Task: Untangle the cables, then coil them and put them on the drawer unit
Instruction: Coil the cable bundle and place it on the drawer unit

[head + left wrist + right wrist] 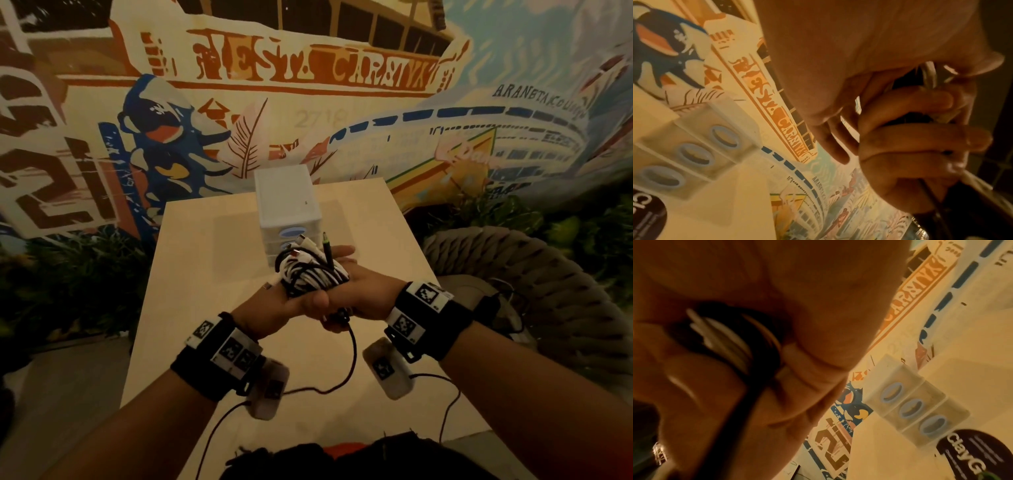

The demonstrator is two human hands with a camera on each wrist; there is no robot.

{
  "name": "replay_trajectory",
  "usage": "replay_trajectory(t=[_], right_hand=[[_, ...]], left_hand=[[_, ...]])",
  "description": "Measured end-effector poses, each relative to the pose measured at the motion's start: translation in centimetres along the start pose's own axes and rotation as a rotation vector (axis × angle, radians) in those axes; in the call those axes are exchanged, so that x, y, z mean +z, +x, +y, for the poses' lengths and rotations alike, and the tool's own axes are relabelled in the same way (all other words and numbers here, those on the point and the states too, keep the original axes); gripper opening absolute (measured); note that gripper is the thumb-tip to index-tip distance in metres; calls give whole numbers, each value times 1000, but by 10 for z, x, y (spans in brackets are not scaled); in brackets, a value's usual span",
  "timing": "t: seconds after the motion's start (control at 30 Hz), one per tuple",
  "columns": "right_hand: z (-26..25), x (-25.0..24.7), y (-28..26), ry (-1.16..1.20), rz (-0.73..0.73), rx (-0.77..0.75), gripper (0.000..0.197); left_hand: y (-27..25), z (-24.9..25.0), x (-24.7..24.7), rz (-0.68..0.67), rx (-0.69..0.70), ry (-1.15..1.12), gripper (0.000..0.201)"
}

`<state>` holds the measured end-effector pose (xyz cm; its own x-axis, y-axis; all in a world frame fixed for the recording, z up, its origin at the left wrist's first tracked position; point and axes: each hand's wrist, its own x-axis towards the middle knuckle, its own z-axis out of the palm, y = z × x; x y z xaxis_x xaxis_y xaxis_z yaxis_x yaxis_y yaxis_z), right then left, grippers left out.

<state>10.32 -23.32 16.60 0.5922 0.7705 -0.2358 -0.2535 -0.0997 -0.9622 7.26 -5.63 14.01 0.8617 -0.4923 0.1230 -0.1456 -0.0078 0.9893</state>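
1. The table (191, 274) lies under both hands, so a dropped strand lands close by.
2. The drawer unit (287, 198) stands just beyond the fingertips, its top bare: the goal, I judge, is within easy reach.
3. The right hand (356, 291) lies palm-up with fingers stretched out, a cradle for the bundle.
4. The left hand (274, 308) curls fingers and thumb round the cables (308, 270), probably keeping loops together.
5. Plug ends stick up past the right fingertips; one dark strand hangs below the hands.
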Motion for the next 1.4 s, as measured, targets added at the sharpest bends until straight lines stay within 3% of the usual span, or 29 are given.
replay_trajectory(t=[0.1, 0.2, 0.3, 0.37, 0.43, 0.57, 0.73, 0.97, 1.03, 1.1, 1.23, 1.33, 1.4], right_hand=[[-7, 2, 1, -31, -60, 27, 28], [-8, 4, 4, -45, -87, 57, 39], [-7, 1, 6, -140, -62, 101, 27], [-6, -2, 7, -218, -64, 145, 16], [-1, -6, 7, -285, -42, 163, 24], [10, -7, 8, -407, -37, 126, 36], [21, -11, 8, -546, -41, 241, 27], [31, -16, 6, -720, -2, 270, 34], [38, -20, 4, -750, 36, 244, 25], [46, -25, 0, -673, 101, 272, 21], [55, -30, -3, -441, 170, 310, 42], [46, -20, -3, -416, 227, 298, 54], [45, -18, -1, -353, 272, 306, 46]], left_hand=[[1, 4, 0, 33, 10, -142, 44], [3, 8, -2, 37, -11, -203, 68], [6, 10, -1, 101, 10, -205, 37], [8, 10, -4, 198, -39, -182, 30], [10, 10, -8, 239, -40, -111, 32], [11, 16, -9, 178, -7, -21, 23], [12, 9, -9, 63, -64, 233, 31], [14, 1, -10, 142, -20, 495, 18], [12, 1, -16, 126, -10, 620, 18], [11, 0, -22, 93, -21, 788, 16], [10, -7, -27, 40, -154, 1023, 19], [12, -14, -21, -9, -164, 1155, 12], [12, -19, -20, -37, -196, 1208, 9]])
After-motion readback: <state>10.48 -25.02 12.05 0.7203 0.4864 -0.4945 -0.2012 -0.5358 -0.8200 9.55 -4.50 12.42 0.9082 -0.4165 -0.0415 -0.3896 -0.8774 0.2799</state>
